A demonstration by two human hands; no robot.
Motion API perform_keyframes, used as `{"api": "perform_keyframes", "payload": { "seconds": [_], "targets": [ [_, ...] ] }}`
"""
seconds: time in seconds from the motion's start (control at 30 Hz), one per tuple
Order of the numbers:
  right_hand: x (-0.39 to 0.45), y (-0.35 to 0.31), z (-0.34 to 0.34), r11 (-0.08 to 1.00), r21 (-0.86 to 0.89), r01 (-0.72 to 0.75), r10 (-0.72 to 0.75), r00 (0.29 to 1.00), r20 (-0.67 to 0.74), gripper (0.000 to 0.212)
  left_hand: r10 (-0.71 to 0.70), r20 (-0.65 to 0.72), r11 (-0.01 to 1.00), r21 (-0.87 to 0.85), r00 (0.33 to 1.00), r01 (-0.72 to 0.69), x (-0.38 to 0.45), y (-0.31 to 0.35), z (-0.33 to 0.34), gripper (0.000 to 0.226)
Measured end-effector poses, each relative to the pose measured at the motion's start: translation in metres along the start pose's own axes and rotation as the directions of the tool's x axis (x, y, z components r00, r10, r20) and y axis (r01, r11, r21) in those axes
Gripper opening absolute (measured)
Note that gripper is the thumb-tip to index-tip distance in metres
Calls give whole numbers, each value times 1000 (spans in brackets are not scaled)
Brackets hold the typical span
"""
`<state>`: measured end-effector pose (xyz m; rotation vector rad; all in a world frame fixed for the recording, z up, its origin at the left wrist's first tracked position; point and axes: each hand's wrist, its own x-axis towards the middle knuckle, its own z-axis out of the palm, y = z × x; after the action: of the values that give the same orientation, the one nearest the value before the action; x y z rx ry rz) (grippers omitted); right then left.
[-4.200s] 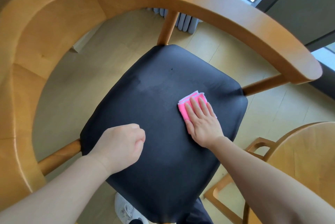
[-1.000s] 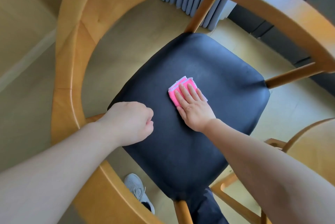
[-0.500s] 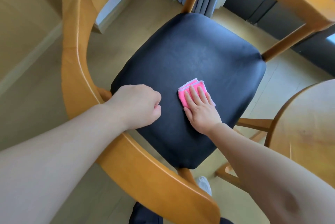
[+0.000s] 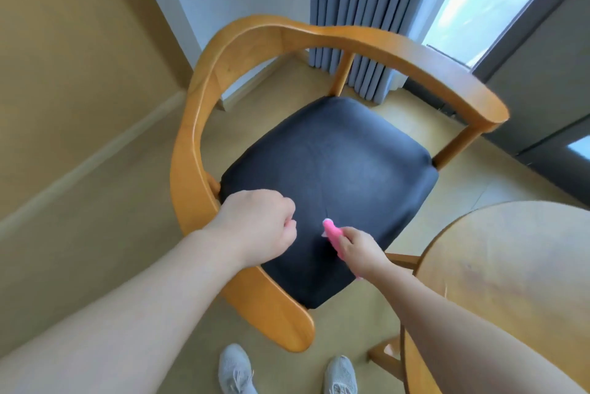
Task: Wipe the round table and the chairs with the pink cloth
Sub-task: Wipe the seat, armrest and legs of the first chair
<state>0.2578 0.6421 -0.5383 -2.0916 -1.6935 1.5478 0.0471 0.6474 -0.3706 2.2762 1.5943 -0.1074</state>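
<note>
pink cloth (image 4: 332, 235) gripped in right hand (image 4: 359, 251), above chair seat (image 4: 335, 176)

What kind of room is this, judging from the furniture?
Probably a dining corner in a home: a wooden chair with a black seat, a round table beside it, and grey curtains at a window.

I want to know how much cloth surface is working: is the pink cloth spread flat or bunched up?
Bunched: the pink cloth shows as a narrow roll gripped in the right hand, above the black seat.
</note>
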Motion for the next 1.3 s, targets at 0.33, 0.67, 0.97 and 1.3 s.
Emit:
{"api": "perform_keyframes", "payload": {
  "seconds": [0.33,0.67,0.97,1.3],
  "targets": [
    [-146,-211,-147,819,537,204,-223,974,-29,23,24,-119,986,-162,993,-43,-45,40,-156,23],
    [-317,-347,-192,649,718,250,-469,875,120,68,-19,-462,918,-360,887,-168,-135,74,-287,35],
    [-353,-375,-187,718,489,495,-665,695,273,47,28,-335,779,-583,942,-231,-195,41,-336,20],
    [-305,-331,-163,717,-458,526,-566,822,58,22,-296,-295,848,-520,908,108,-216,-1,-265,9]
  ]
}}
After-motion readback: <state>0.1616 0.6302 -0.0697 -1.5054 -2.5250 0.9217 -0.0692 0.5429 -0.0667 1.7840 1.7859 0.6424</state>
